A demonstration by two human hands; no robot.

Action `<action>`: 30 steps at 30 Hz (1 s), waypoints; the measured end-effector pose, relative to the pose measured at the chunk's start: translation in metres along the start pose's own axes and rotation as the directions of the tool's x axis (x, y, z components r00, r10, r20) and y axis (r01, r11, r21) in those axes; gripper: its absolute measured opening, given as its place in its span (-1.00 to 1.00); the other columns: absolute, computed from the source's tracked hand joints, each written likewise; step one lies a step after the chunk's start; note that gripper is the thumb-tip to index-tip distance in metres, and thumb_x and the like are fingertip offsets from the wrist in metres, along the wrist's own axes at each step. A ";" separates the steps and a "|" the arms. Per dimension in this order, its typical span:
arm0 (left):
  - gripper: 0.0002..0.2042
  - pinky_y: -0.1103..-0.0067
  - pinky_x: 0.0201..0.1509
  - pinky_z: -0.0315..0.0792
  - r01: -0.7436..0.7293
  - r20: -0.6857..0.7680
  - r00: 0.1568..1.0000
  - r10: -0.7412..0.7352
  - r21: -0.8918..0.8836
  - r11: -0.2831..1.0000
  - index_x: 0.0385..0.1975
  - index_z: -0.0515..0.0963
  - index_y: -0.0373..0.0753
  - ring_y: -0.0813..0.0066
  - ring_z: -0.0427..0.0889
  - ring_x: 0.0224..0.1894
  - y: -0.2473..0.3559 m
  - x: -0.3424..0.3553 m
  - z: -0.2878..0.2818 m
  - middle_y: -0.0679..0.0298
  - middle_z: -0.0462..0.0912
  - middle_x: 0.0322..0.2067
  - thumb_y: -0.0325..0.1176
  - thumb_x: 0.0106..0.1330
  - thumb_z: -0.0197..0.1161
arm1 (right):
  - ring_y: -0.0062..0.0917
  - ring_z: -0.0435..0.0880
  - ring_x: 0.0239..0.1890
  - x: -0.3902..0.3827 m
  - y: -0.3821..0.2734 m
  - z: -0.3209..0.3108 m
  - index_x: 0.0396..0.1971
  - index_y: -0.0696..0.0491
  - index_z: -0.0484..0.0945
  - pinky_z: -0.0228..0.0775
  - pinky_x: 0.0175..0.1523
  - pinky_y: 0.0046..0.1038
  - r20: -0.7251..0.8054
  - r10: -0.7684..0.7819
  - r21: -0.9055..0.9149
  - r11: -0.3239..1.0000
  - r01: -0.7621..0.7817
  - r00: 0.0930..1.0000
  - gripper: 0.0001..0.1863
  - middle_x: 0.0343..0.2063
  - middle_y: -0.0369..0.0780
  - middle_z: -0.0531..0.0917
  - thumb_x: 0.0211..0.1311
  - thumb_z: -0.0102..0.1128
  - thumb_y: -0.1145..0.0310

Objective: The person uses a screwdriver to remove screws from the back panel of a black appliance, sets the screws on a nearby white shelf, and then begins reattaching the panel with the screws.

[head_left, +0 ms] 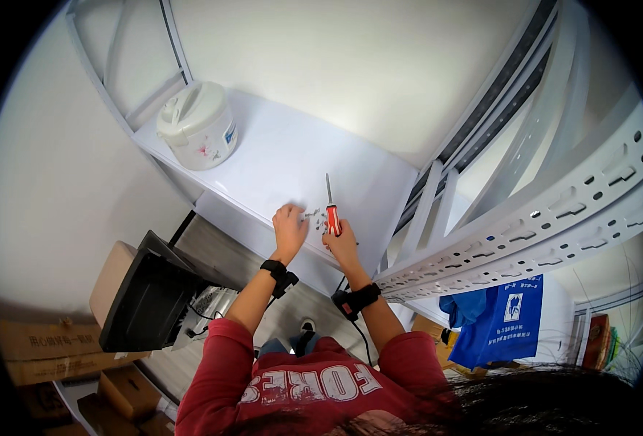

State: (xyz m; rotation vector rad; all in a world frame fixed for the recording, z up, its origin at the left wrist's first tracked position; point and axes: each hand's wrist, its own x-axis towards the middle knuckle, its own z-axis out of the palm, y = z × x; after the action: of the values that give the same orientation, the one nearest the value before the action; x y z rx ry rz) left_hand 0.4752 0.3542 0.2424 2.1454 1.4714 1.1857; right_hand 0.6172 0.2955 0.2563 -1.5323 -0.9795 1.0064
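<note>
A screwdriver with a red and white handle (333, 221) points away from me, its metal shaft upward in the view. My right hand (343, 245) is closed round the lower part of that handle, over the white shelf board (270, 156). A scatter of small metal screws (317, 218) lies on the board between my hands. Just left of them, my left hand (290, 227) rests at the board's near edge with its fingers bent and drawn together. Whatever its fingertips may pinch is hidden or too small to name.
A white rice cooker (198, 127) stands at the board's far left. Perforated white metal uprights (554, 211) rise on the right, with a blue bag (499, 327) below them. A black screen-like device (147, 298) and cardboard boxes (53, 352) sit at lower left.
</note>
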 end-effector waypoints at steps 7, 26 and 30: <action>-0.82 0.35 0.07 0.15 -0.014 -0.037 0.999 0.016 0.066 0.998 -0.40 0.55 -0.19 0.23 0.37 -0.04 -0.007 0.001 0.005 0.22 0.46 -0.18 -0.45 -0.07 0.29 | -0.61 0.49 -0.61 0.004 0.003 0.000 -0.27 0.15 0.42 0.38 -0.49 -0.56 -0.034 -0.027 -0.122 0.992 0.023 0.999 -0.64 -0.55 -0.25 0.53 -0.20 0.17 0.48; -0.81 0.33 0.08 0.15 -0.081 0.010 0.997 0.082 -0.017 0.997 -0.46 0.56 -0.13 0.20 0.34 0.02 -0.004 0.011 0.005 0.22 0.44 -0.11 -0.49 -0.13 0.27 | -0.60 0.50 -0.63 0.012 0.013 -0.001 -0.27 0.14 0.42 0.40 -0.49 -0.54 -0.111 -0.082 -0.158 0.985 0.064 0.990 -0.62 -0.56 -0.24 0.54 -0.22 0.22 0.44; -0.79 0.32 0.07 0.17 -0.193 0.067 0.978 0.198 -0.073 0.979 -0.44 0.56 -0.12 0.18 0.33 0.04 0.005 0.018 0.005 0.22 0.42 -0.08 -0.52 -0.13 0.26 | -0.51 0.52 -0.57 0.010 0.010 -0.004 -0.28 0.13 0.40 0.39 -0.42 -0.49 -0.125 -0.067 -0.161 0.986 0.047 0.990 -0.60 -0.54 -0.20 0.55 -0.23 0.24 0.41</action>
State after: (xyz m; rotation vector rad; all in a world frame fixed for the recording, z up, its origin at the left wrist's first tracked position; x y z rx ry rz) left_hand 0.4846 0.3686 0.2505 2.3043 1.1960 1.1861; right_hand 0.6246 0.3020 0.2459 -1.6686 -1.0249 0.7937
